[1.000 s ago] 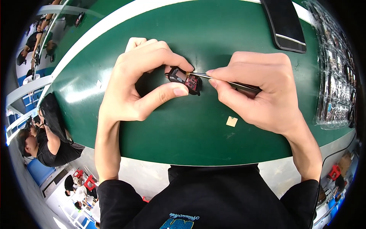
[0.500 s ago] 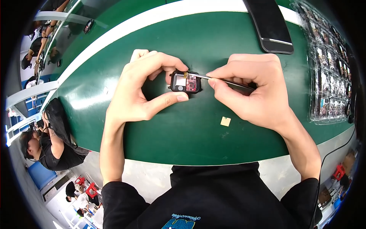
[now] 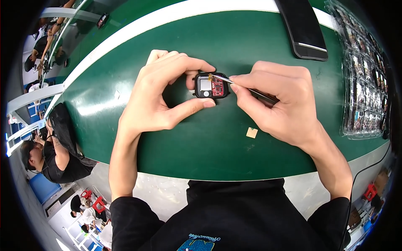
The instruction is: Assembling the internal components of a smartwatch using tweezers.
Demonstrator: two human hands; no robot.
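Note:
Between the thumb and fingers of my left hand [image 3: 161,94] is a small black smartwatch case [image 3: 207,95], its inside facing up. It holds a silvery block, a red circuit board and a round pale disc. My right hand [image 3: 278,98] pinches slim metal tweezers [image 3: 255,93]. Their tip reaches the gold-coloured flex strip [image 3: 210,77] at the case's upper edge; whether it grips the strip cannot be made out. A small cream square of paper [image 3: 251,132] lies on the green table below the right hand.
A black phone-like slab [image 3: 302,31] lies at the far right. Beside it, clear plastic trays [image 3: 364,79] hold many small parts. A white strip [image 3: 176,19] crosses the table's far side. At the left edge sits another person [image 3: 52,154] next to a black bag [image 3: 63,129].
In the picture, the watch case and my left hand have shifted slightly right and up. The tweezers now tilt more steeply, their tip still at the gold strip.

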